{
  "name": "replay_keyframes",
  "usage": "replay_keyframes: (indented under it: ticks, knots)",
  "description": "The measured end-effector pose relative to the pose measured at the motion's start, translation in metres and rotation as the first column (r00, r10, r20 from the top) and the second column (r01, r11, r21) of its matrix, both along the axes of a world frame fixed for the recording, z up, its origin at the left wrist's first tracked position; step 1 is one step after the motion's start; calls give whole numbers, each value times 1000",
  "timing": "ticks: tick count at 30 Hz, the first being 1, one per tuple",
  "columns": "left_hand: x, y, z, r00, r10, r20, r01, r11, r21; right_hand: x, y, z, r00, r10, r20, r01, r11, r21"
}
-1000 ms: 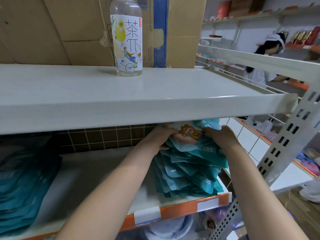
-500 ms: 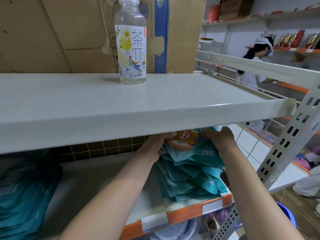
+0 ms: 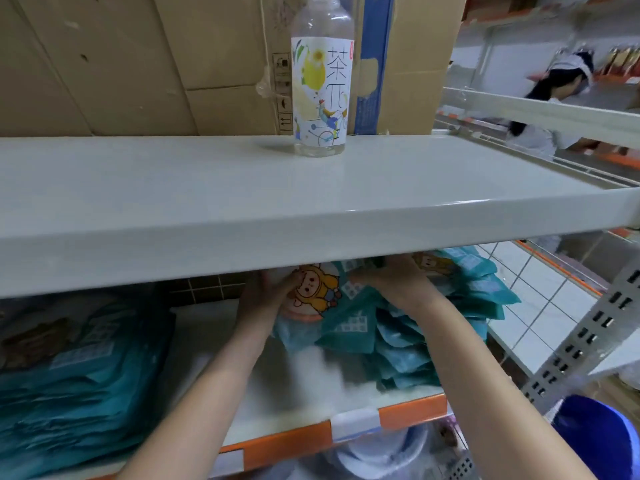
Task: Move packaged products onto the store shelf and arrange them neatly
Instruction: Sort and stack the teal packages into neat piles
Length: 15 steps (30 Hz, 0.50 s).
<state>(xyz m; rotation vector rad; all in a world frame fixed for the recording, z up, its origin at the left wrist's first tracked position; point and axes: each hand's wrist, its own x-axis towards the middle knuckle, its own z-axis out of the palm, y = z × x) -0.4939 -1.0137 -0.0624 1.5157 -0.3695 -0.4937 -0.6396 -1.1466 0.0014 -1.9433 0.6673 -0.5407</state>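
Both arms reach under the front lip of the upper shelf point(image 3: 311, 251), which cuts off the fingertips and leaves only a low slot of room above the lower shelf point(image 3: 298, 382). The left hand point(image 3: 266, 296) and right hand point(image 3: 398, 282) clasp the top teal packet point(image 3: 332, 306) from either side – fingers closed on its edges, the cartoon print between them. It lies on the stack of teal packets point(image 3: 415, 344) at the right end of the lower shelf, close to the perforated upright point(image 3: 585, 337). Bare shelf lies open between this stack and another teal pile point(image 3: 79, 382) at the left – the orange front strip point(image 3: 412, 414) bounds the near edge. A bottle point(image 3: 320, 95) stands on the upper shelf.
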Motion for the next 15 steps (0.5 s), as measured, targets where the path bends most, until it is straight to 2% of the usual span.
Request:
replay_keyframes:
  ticks: [2, 4, 6, 10, 15]
  knots:
    - [5, 26, -13, 998, -18, 55, 19, 1000, -14, 18, 13, -21, 993, 75, -96, -71, 997, 40]
    - [10, 48, -29, 999, -39, 38, 40, 999, -27, 32, 26, -45, 989, 100, -105, -94, 993, 67]
    - [13, 64, -42, 1000, -20, 15, 20, 1000, 1, 42, 40, -72, 993, 113, -29, -109, 987, 119]
    - [20, 81, -63, 995, 91, 29, -92, 995, 42, 56, 60, -110, 993, 26, 118, -49, 980, 193]
    - [18, 88, -94, 995, 71, -75, -65, 994, 83, 59, 80, -149, 992, -1, 128, -42, 941, 335]
